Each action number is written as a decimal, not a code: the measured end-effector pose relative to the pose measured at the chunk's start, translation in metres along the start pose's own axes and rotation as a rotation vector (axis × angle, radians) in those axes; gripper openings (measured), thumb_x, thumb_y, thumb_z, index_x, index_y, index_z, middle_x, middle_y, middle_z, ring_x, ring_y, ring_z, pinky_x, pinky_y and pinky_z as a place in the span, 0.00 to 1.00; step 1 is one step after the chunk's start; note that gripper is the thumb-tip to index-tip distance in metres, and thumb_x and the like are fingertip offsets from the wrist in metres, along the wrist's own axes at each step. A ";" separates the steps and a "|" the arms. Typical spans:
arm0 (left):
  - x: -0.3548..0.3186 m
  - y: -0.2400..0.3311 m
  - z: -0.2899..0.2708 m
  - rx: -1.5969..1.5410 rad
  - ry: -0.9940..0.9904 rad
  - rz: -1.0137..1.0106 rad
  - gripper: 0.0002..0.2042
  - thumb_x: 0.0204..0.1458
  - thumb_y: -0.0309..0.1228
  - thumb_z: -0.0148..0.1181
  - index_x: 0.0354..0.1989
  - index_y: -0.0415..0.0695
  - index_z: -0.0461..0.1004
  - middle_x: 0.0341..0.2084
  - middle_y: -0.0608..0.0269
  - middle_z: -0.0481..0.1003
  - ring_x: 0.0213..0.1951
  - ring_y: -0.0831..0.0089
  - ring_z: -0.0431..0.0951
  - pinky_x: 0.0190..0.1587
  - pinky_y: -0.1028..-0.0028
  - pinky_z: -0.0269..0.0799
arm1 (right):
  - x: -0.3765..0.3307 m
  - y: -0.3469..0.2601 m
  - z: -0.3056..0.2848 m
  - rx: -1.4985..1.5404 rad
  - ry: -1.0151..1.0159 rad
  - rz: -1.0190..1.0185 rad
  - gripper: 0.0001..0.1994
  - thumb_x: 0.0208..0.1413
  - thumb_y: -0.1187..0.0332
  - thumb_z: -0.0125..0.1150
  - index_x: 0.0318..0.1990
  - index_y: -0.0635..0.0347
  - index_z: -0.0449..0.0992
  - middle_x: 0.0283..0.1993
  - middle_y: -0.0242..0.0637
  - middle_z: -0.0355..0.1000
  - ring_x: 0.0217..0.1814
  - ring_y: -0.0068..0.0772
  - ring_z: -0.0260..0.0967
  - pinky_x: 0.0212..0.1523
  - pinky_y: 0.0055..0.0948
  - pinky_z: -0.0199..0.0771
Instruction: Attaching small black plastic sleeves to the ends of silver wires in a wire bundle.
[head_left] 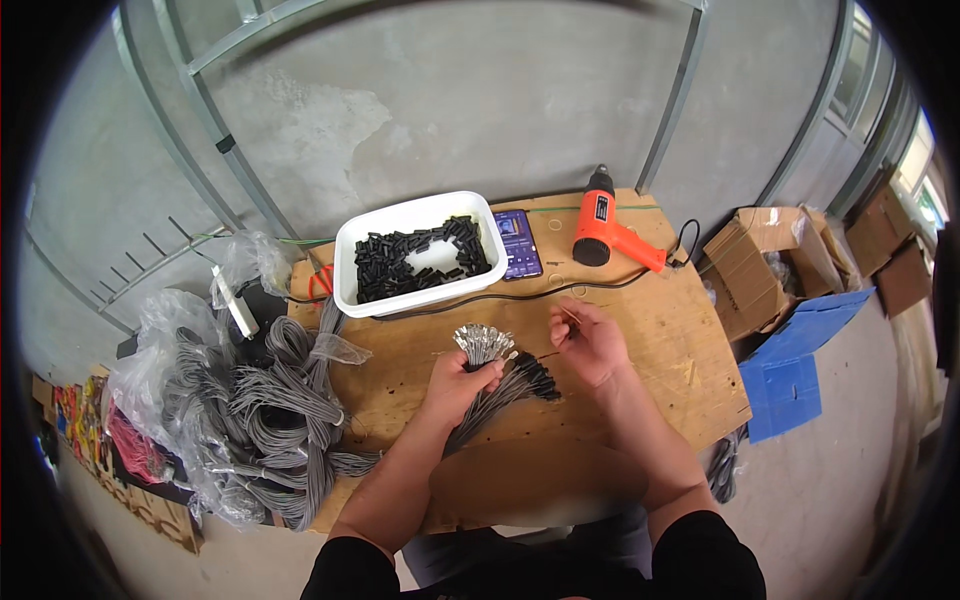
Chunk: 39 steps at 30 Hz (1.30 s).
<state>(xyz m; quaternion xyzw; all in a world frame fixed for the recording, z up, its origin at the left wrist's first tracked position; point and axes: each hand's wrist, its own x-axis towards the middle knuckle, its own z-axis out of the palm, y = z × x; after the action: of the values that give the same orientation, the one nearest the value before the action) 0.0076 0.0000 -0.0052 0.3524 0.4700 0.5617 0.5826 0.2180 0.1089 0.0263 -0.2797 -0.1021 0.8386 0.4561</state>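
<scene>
On a wooden table [660, 330] by a grey wall, the left hand [462, 378] is gripping a bundle of grey wires [490, 380] over the table's middle, while the right hand [590, 340] is pinching one thin wire [566, 315] just beside it, near a white tub [352, 262] of black pieces.

both forearms in from below, left hand [462, 378] fisted tight, right hand [590, 343] up ahead, fingertips [566, 318] pinched together
</scene>
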 end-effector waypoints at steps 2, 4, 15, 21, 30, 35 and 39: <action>0.000 -0.002 -0.002 0.003 -0.002 -0.006 0.05 0.54 0.24 0.66 0.36 0.36 0.78 0.26 0.65 0.77 0.25 0.80 0.73 0.29 0.78 0.70 | -0.002 -0.001 -0.010 0.013 -0.059 -0.026 0.07 0.61 0.76 0.54 0.44 0.71 0.71 0.43 0.45 0.71 0.41 0.34 0.69 0.40 0.26 0.76; -0.001 -0.003 -0.006 -0.007 0.000 0.005 0.05 0.54 0.24 0.66 0.36 0.36 0.78 0.27 0.65 0.77 0.25 0.80 0.73 0.29 0.78 0.70 | -0.008 0.005 -0.007 -0.046 0.043 -0.052 0.07 0.61 0.80 0.47 0.44 0.72 0.70 0.41 0.43 0.70 0.40 0.37 0.71 0.43 0.28 0.77; 0.003 -0.003 -0.007 -0.050 -0.051 0.035 0.06 0.55 0.26 0.66 0.35 0.37 0.77 0.27 0.65 0.77 0.26 0.79 0.74 0.31 0.79 0.70 | -0.027 0.020 -0.027 -0.223 -0.023 -0.021 0.09 0.65 0.79 0.46 0.48 0.68 0.73 0.42 0.42 0.75 0.42 0.35 0.76 0.47 0.20 0.81; 0.001 0.002 -0.005 -0.048 -0.007 0.002 0.05 0.55 0.26 0.65 0.35 0.37 0.77 0.26 0.65 0.76 0.26 0.79 0.73 0.30 0.78 0.69 | -0.019 0.016 -0.006 -0.464 -0.087 -0.019 0.12 0.67 0.70 0.47 0.51 0.63 0.74 0.35 0.31 0.72 0.33 0.24 0.70 0.32 0.20 0.68; 0.003 0.001 -0.003 -0.072 0.039 -0.021 0.06 0.54 0.25 0.66 0.35 0.36 0.76 0.25 0.64 0.76 0.25 0.78 0.73 0.29 0.77 0.69 | -0.009 0.012 0.008 -0.593 -0.080 -0.089 0.13 0.67 0.68 0.48 0.54 0.59 0.75 0.29 0.28 0.69 0.26 0.19 0.63 0.26 0.19 0.61; 0.003 0.001 -0.004 -0.045 0.053 -0.020 0.06 0.54 0.25 0.66 0.35 0.36 0.77 0.25 0.64 0.77 0.25 0.78 0.74 0.29 0.78 0.70 | -0.015 0.019 0.005 -0.759 -0.132 -0.156 0.13 0.68 0.68 0.47 0.54 0.59 0.73 0.25 0.29 0.67 0.21 0.18 0.58 0.20 0.18 0.54; 0.003 0.000 -0.005 -0.032 0.061 -0.032 0.06 0.54 0.24 0.66 0.36 0.36 0.77 0.26 0.64 0.77 0.25 0.78 0.74 0.30 0.78 0.71 | -0.016 0.019 0.004 -0.830 -0.120 -0.186 0.12 0.68 0.68 0.47 0.53 0.59 0.73 0.25 0.29 0.67 0.21 0.17 0.58 0.20 0.17 0.54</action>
<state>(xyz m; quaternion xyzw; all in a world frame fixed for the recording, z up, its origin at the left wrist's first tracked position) 0.0028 0.0026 -0.0076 0.3180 0.4841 0.5702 0.5826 0.2086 0.0856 0.0273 -0.3796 -0.4821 0.6965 0.3719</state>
